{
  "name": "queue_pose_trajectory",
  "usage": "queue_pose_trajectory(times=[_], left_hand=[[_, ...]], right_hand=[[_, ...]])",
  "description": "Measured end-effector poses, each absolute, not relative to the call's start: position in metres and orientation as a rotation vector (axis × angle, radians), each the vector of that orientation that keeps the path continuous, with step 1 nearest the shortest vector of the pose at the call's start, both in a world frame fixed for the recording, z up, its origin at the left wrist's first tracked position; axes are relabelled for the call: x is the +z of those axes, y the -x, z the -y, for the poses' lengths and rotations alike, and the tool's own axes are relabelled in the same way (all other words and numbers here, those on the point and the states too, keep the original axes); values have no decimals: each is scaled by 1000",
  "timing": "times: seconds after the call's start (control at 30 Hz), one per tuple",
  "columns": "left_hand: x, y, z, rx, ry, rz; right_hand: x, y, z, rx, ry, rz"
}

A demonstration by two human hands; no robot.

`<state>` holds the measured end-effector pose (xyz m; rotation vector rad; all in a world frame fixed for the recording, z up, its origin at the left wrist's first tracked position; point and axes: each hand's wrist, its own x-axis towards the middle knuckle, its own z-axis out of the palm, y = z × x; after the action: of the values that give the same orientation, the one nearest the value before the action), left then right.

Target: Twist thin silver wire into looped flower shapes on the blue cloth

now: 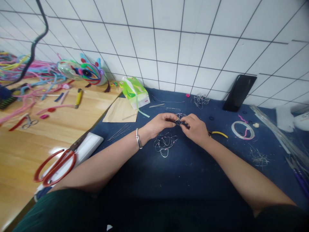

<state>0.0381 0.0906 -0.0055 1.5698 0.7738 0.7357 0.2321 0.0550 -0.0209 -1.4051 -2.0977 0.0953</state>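
Over the dark blue cloth [145, 167], both my hands meet around a small piece of bent thin wire [179, 118]. My left hand [165, 124], with a silver bracelet on its wrist, pinches the wire from the left between thumb and fingers. From the other side my right hand [195, 128] grips it with thumb and fingertips. The fingers partly hide the wire's shape. Just below lies a loose tangle of looped wire [165, 143] with small pinkish beads. Yellow-handled pliers [218, 133] lie beside my right wrist, their head hidden behind it.
Red-handled scissors [60, 164] rest on a white box [90, 145] by my left forearm. Behind are a green tissue pack [134, 92], a wire bundle [201, 100] and a leaning phone [239, 92]. To the right are a tape roll [233, 129] and wire scraps [260, 158].
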Motion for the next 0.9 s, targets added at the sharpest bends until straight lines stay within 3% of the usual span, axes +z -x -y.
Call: queue_pose_trajectory(times=[0.37, 0.9], left_hand=[[-16, -31, -102, 664, -1248, -835], [-5, -36, -91, 771, -927, -737]], right_hand=[[-35, -226, -60, 189, 1428, 2084], [-12, -218, -59, 342, 1419, 1905]])
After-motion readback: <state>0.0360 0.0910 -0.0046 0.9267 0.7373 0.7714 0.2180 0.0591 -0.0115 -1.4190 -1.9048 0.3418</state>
